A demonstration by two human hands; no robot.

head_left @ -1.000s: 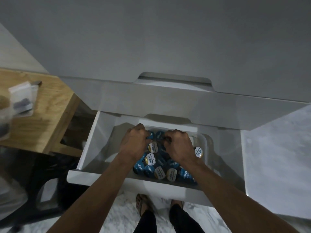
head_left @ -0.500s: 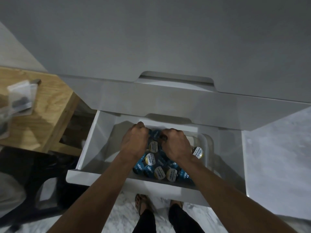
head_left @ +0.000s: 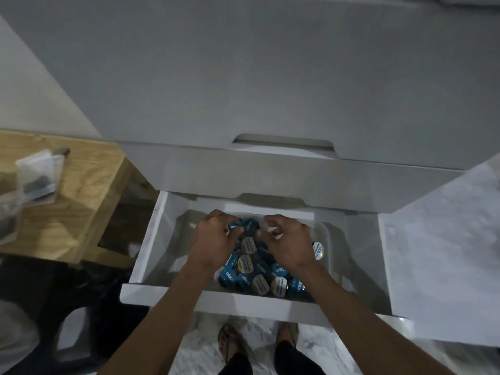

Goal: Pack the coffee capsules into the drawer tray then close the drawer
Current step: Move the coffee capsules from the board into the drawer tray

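The white drawer (head_left: 243, 303) stands pulled out below me. Inside it sits a clear plastic tray (head_left: 329, 239) heaped with several blue coffee capsules (head_left: 244, 263) with white and yellow foil lids. Both hands are down in the tray, over the far end of the heap. My left hand (head_left: 213, 240) curls its fingers and thumb round a blue capsule (head_left: 234, 226). My right hand (head_left: 290, 243) is curled too, with fingers and thumb pinching a capsule that is mostly hidden under them. One capsule (head_left: 318, 250) lies by the tray's right wall.
The shut drawer front (head_left: 270, 180) above overhangs the back of the open drawer. A wooden table (head_left: 86, 185) with a clear plastic container (head_left: 38, 171) stands at the left. A dark stool (head_left: 67, 318) is below it. My sandalled feet (head_left: 230, 345) stand on the marble floor.
Both hands stayed in the tray and shifted slightly over the capsules. They have drawn a little apart, and a blue capsule now shows in my left hand's fingers.
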